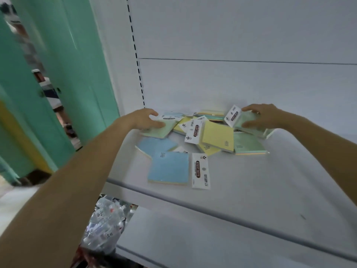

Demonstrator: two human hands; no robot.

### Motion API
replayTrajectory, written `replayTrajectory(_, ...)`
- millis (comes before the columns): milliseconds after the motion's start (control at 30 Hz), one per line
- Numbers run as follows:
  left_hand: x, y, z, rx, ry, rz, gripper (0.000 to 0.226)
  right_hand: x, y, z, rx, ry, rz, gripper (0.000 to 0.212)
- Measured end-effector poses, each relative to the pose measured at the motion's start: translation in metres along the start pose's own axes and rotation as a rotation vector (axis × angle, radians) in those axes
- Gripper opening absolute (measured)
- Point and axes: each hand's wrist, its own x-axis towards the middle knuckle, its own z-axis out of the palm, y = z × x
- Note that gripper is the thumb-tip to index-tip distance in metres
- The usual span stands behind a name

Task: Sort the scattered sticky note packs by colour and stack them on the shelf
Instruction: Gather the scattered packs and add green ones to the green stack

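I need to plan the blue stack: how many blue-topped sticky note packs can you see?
2. One blue pack lies nearest the shelf's front edge; another blue pack lies just behind it to the left, partly under it. More may be hidden in the pile.

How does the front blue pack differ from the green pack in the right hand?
The front blue pack lies flat and untouched near the shelf edge; the green pack is tilted, gripped by the right hand near the back wall. The blue pack's header card points right; the green pack's points left. Both carry white "Sticky Note" cards.
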Motion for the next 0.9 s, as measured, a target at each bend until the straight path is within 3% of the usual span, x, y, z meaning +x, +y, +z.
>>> replayTrajectory(133,0.008,-0.008,-0.006,-0.165,-0.038,0.062,0.066,-0.006,-0.009,0.000,0.047,0.119,0.034,0.054)
replayTrajectory(267,0.012,-0.015,-0.009,-0.244,-0.004,0.148,0.061,-0.022,-0.018,-0.005,0.201,0.276,0.079,0.033)
replayTrajectory(467,0.017,-0.016,-0.020,-0.477,-0.038,0.301,0.024,-0.057,-0.007,-0.016,0.499,0.395,0.255,0.046)
replayTrajectory(667,0.017,0.001,-0.010,-0.818,0.055,0.382,0.020,-0.097,0.002,-0.007,0.612,0.417,0.309,0.050)
replayTrajectory(900,0.006,0.070,0.005,-1.100,-0.095,0.432,0.030,-0.144,0.020,-0.008,0.830,0.557,0.395,0.054)
